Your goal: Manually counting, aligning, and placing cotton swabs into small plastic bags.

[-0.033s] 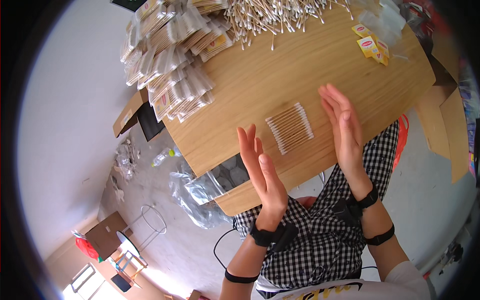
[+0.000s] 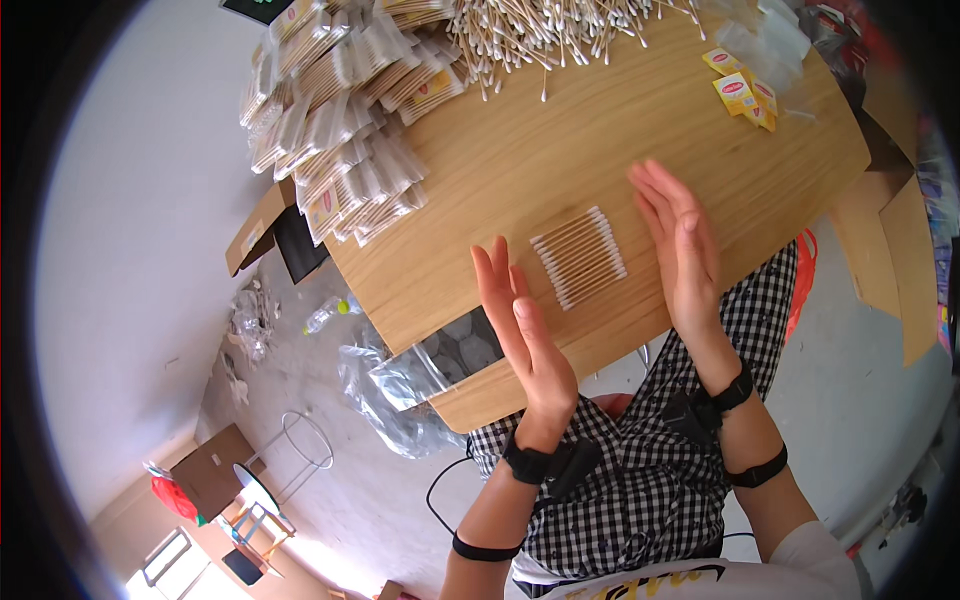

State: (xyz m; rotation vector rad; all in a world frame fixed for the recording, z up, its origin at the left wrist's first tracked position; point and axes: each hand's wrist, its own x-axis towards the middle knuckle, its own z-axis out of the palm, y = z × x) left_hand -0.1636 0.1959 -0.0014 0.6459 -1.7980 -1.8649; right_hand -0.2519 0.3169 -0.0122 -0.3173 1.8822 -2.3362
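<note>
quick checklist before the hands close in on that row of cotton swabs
1. Row of cotton swabs lies flat and side by side on the wooden table: ok.
2. Left hand open, empty, palm toward the row: ok.
3. Right hand open, empty, on the other side of the row: ok.
4. Swab ends flush: not ok, slightly staggered.
5. Loose swab pile lies apart from the row: ok.
6. Clear bags at the near table edge within the left hand's reach: cannot tell.

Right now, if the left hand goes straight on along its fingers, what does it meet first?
Probably bare table: the left hand points past the left end of the cotton swab row, toward the bagged swab packs farther on. Depth is unclear.
</note>
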